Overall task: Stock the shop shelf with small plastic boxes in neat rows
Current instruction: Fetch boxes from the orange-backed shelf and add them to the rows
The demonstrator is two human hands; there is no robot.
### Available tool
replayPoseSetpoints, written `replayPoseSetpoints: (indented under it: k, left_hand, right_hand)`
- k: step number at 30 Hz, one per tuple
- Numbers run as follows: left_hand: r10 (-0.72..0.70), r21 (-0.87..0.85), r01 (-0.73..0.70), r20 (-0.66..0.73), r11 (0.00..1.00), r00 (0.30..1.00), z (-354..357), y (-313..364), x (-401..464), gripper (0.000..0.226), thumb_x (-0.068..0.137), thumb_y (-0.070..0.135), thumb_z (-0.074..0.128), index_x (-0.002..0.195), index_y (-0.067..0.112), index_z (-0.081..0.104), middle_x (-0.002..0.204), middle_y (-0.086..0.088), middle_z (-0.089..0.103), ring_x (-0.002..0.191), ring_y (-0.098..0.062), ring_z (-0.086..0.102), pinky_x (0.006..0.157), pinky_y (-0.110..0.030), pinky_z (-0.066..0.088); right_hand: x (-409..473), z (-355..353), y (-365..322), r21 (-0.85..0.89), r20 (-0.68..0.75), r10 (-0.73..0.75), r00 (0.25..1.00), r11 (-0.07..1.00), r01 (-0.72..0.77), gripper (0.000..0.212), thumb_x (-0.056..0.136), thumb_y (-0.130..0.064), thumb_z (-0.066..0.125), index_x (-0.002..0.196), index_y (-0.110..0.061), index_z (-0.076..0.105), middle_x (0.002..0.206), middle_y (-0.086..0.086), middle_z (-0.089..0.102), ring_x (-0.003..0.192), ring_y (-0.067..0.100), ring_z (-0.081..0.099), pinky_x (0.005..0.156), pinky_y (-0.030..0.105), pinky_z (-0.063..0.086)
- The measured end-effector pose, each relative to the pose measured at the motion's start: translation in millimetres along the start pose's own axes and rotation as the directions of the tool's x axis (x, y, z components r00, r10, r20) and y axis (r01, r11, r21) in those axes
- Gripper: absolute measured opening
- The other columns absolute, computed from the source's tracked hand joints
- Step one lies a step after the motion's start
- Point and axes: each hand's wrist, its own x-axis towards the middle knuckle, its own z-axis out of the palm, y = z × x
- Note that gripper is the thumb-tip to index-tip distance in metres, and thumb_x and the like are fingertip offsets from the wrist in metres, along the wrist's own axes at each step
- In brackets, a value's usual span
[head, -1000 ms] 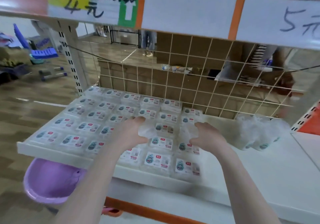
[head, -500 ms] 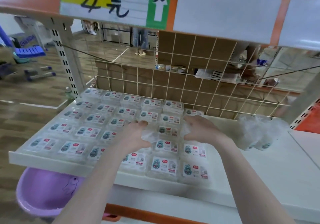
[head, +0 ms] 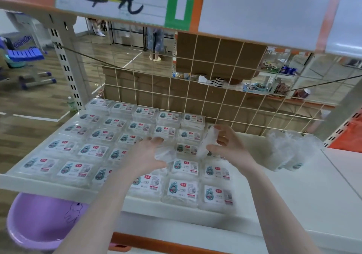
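Your left hand (head: pixel 146 155) grips one clear box (head: pixel 165 154), your right hand (head: pixel 228 146) pinches another (head: pixel 207 142) above the rows (head: pixel 117 136). A careless drop could knock those rows crooked. The bag (head: pixel 288 151) lies right of them.

Small clear plastic boxes (head: pixel 182 190) lie in rows on the left part of the white metal shelf (head: pixel 293 204), reaching back to the wire grid panel (head: pixel 215 97) behind it. Right of the rows, on the shelf, lies a crumpled clear plastic bag (head: pixel 288 151). Below the shelf's left front edge sits a round purple plastic basin (head: pixel 37 220). Above the shelf hangs a handwritten paper price sign (head: pixel 117 0).
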Motion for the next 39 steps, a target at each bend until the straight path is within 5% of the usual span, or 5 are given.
replayPoseSetpoints:
  k: [11, 21, 25, 31, 39]
  left_hand:
    - [-0.023, 0.0, 0.023, 0.008, 1.0, 1.0, -2.6, 4.9, -3.5, 0.074, 0.074, 0.043, 0.071, 0.139, 0.027, 0.039, 0.132, -0.006, 0.051, 0.115, -0.026, 0.052, 0.087, -0.033, 0.043]
    - [-0.024, -0.001, 0.024, 0.012, 1.0, 1.0, -2.8, 6.3, -6.6, 0.072, 0.075, 0.041, 0.071, 0.138, 0.025, 0.041, 0.13, -0.007, 0.051, 0.113, -0.025, 0.052, 0.086, -0.033, 0.044]
    - [-0.035, -0.023, 0.036, 0.02, 0.999, 0.999, -4.1, 3.7, -8.7, 0.073, 0.074, 0.042, 0.072, 0.139, 0.026, 0.04, 0.132, -0.005, 0.05, 0.115, -0.023, 0.05, 0.086, -0.032, 0.043]
    - [-0.042, -0.011, 0.043, 0.035, 0.999, 0.998, -7.0, 3.5, -10.9, 0.076, 0.073, 0.041, 0.072, 0.14, 0.026, 0.039, 0.138, -0.004, 0.045, 0.121, -0.023, 0.047, 0.092, -0.035, 0.044]
    - [-0.038, 0.013, 0.037, 0.052, 0.999, 0.998, -7.7, 4.3, -11.6, 0.075, 0.072, 0.042, 0.071, 0.139, 0.029, 0.039, 0.133, -0.002, 0.048, 0.114, -0.023, 0.051, 0.083, -0.033, 0.046]
  right_hand:
    - [-19.5, -25.2, 37.8, -0.298, -0.004, 0.09, 0.996, 0.95, -0.087, 0.081, 0.073, -0.02, 0.075, 0.143, -0.018, 0.034, 0.138, 0.0, 0.043, 0.125, 0.016, 0.042, 0.09, 0.023, 0.034]
    - [-39.2, -25.6, 31.5, -0.573, 0.036, -0.005, 0.999, 0.819, 0.024, 0.076, 0.077, -0.036, 0.073, 0.142, -0.02, 0.037, 0.133, -0.007, 0.048, 0.117, 0.012, 0.048, 0.085, 0.019, 0.037]
    - [-45.2, -32.9, 19.2, -0.679, 0.149, -0.047, 0.988, 0.721, 0.137, 0.07, 0.077, -0.043, 0.072, 0.138, -0.027, 0.043, 0.126, -0.007, 0.053, 0.113, 0.012, 0.051, 0.09, 0.025, 0.041]
    - [-2.9, -46.7, -14.6, -0.63, 0.473, 0.036, 0.88, 0.712, 0.31, 0.089, 0.074, -0.026, 0.077, 0.144, -0.04, 0.024, 0.151, -0.018, 0.02, 0.136, 0.002, 0.021, 0.104, 0.017, 0.02]
    - [35.2, -31.9, -21.8, -0.669, 0.631, 0.224, 0.742, 0.641, 0.376, 0.097, 0.071, -0.015, 0.081, 0.148, -0.023, 0.022, 0.154, -0.007, 0.021, 0.14, 0.01, 0.02, 0.112, 0.023, 0.013]
